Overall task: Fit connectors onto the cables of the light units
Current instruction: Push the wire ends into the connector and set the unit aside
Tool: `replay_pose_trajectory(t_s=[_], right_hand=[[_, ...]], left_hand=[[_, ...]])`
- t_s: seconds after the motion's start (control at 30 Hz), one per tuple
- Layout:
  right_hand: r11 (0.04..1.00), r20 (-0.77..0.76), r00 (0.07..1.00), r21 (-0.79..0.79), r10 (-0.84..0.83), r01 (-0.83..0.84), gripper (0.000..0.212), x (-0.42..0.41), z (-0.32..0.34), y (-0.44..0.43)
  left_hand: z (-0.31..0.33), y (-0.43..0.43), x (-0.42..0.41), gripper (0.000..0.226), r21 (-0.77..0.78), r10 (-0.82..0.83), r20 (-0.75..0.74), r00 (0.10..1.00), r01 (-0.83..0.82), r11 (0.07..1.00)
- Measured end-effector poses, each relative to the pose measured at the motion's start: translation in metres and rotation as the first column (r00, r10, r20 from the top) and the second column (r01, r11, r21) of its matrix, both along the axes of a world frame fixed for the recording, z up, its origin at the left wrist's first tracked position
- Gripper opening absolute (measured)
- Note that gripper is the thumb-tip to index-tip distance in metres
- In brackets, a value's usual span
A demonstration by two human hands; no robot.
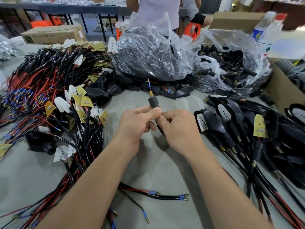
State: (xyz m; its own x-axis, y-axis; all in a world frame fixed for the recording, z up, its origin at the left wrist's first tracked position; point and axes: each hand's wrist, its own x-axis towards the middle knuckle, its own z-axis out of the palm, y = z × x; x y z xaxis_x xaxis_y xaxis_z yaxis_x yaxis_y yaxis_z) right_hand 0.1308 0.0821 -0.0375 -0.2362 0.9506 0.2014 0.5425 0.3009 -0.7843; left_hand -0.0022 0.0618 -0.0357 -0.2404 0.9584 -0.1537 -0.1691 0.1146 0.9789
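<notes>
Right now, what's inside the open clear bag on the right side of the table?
Loose black connectors with brass ends, piled in the clear bag. Its crumpled plastic hides the lower layers.

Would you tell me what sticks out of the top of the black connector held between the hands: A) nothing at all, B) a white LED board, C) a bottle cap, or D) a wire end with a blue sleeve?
D: a thin wire end with a blue sleeve rises from the brass tip of the connector, which the left hand pinches while the right hand grips the cable below.
</notes>
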Motion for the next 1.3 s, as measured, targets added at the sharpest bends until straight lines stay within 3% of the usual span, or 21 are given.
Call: replay_pose_trajectory(t_s=[0.13,0.23,0.37,0.5,0.57,0.67,0.73,0.83,0.97,1.03,1.13,1.3], right_hand=[[0.991,-0.179,0.984,-0.129,0.013,-0.036,0.033,0.004,0.001,0.001],[0.971,-0.386,0.921,-0.238,-0.060,-0.037,0.010,0.009,0.003,0.001],[0.989,-0.300,0.951,-0.142,-0.071,0.030,0.013,0.007,0.003,0.001],[0.987,-0.159,0.974,-0.033,-0.159,0.155,0.022,-0.004,0.001,-0.002],[0.986,-0.249,0.958,-0.118,-0.140,0.113,0.020,-0.004,0.002,-0.001],[0.963,-0.454,0.881,-0.271,-0.130,0.002,0.014,0.001,0.003,0.000],[0.951,-0.503,0.855,-0.306,-0.129,-0.037,0.017,0.002,0.003,0.001],[0.961,-0.464,0.871,-0.274,-0.160,0.030,0.016,-0.002,0.003,0.001],[0.974,-0.311,0.931,-0.179,-0.190,0.139,0.014,-0.006,0.000,-0.001],[0.971,-0.361,0.915,-0.212,-0.183,0.110,0.008,-0.004,0.000,-0.001],[0.964,-0.552,0.820,-0.266,-0.151,-0.002,0.010,0.001,0.002,-0.001],[0.978,-0.499,0.857,-0.205,-0.131,0.031,0.012,-0.004,0.001,-0.002]], left_hand=[[-0.001,0.002,-0.002,0.020,0.000,0.026,0.027,0.999,-0.026,1.000],[0.000,0.002,-0.004,0.023,-0.009,0.036,0.100,0.994,-0.035,0.999],[-0.001,0.001,-0.004,0.026,-0.030,0.016,0.135,0.991,-0.012,0.999],[-0.003,0.000,0.000,0.005,-0.026,0.069,0.137,0.988,-0.066,0.997],[-0.003,0.001,-0.001,0.005,-0.015,0.086,0.156,0.984,-0.085,0.996],[-0.002,0.002,-0.003,0.024,0.000,0.055,0.186,0.981,-0.056,0.998],[-0.002,0.002,-0.003,0.031,0.017,0.027,0.199,0.980,-0.031,0.999],[-0.002,0.002,-0.001,0.030,0.032,0.041,0.186,0.982,-0.047,0.998],[-0.002,0.001,0.001,0.017,0.048,0.096,0.041,0.995,-0.098,0.994],[-0.002,0.001,0.001,0.016,0.060,0.109,0.020,0.994,-0.110,0.992],[-0.002,0.002,-0.001,0.017,0.060,0.134,0.020,0.991,-0.135,0.989],[-0.005,0.001,0.002,0.010,0.045,0.040,0.015,0.999,-0.041,0.998]])
